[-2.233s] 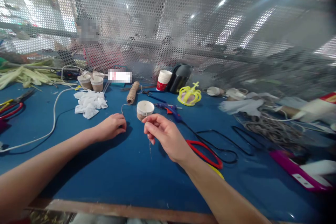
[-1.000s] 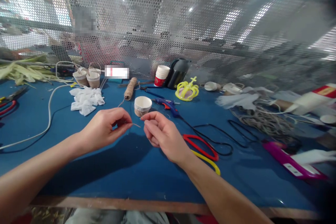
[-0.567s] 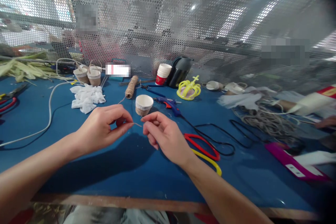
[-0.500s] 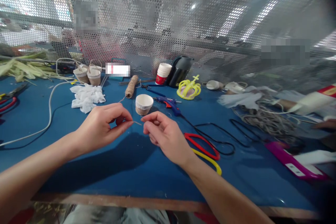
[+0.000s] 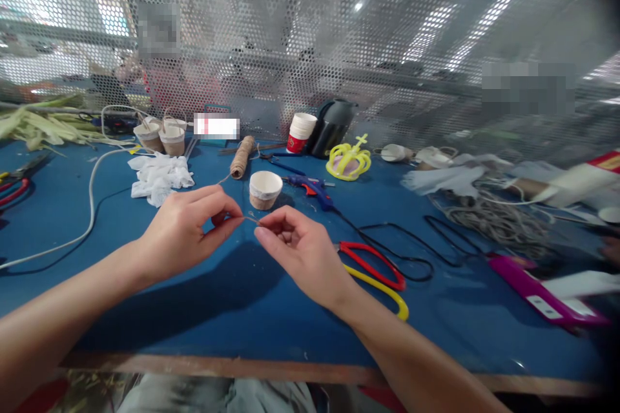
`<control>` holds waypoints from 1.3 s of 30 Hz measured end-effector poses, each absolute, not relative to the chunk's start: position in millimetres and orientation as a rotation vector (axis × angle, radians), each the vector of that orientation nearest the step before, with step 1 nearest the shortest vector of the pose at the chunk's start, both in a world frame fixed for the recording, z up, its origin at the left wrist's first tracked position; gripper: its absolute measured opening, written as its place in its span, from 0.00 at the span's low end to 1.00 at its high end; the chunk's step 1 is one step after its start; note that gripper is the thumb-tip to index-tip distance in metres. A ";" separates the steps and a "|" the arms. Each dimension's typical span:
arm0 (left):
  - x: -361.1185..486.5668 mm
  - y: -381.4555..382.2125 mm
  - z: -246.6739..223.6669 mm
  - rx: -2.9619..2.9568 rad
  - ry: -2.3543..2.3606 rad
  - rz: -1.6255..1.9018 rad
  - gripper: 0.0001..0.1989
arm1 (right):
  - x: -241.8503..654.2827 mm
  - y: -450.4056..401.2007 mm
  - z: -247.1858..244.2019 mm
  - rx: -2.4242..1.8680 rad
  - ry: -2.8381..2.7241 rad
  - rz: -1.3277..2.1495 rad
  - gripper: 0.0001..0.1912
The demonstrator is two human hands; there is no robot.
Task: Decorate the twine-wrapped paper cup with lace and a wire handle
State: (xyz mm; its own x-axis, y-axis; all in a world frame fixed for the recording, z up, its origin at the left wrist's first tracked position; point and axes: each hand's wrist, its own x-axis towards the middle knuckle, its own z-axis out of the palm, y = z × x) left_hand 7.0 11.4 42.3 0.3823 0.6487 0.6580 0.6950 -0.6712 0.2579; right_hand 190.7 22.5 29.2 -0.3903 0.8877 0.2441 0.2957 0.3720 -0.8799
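Note:
My left hand (image 5: pixel 201 222) pinches a thin piece of twine (image 5: pixel 250 219) between thumb and fingertips. At the other end of that short stretch, my right hand (image 5: pixel 300 245) has its thumb and index finger closed on the twine's tip. The twine appears to run back from my left hand to a brown twine spool (image 5: pixel 242 158) lying behind it. Just beyond the fingertips stands a small cup (image 5: pixel 265 190), white inside with a brown wrapped lower part. A blue glue gun (image 5: pixel 310 187) lies to the right of the cup.
Scissors (image 5: pixel 372 264) with red and yellow handles lie by my right wrist. Crumpled white cloth (image 5: pixel 159 177), a yellow crown-shaped piece (image 5: pixel 349 160), stacked paper cups (image 5: pixel 301 132) and a dark jug (image 5: pixel 334 128) stand further back. Grey cord (image 5: pixel 498 222) and a purple object (image 5: pixel 542 293) are at right.
My right thumb and index finger have moved left and closed on the twine's end. My left hand keeps its pinch almost in place.

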 end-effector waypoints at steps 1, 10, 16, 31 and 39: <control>7.2 11.4 42.4 -2.555 -1.238 -1.174 0.04 | 190.5 22.5 29.5 -1.033 -1.890 0.993 0.08; 7.7 10.7 44.4 -2.541 -1.217 -1.156 0.04 | 191.2 25.6 27.5 -1.049 -1.881 1.080 0.08; 7.7 10.8 44.3 -2.550 -1.236 -1.141 0.04 | 191.6 27.3 28.4 -1.053 -1.942 1.039 0.07; 6.6 8.8 44.6 -2.554 -1.229 -1.111 0.05 | 190.4 22.0 32.8 -1.052 -1.974 0.960 0.10; 7.9 9.5 45.3 -2.577 -1.210 -1.081 0.05 | 190.2 22.3 32.3 -1.050 -1.972 0.965 0.11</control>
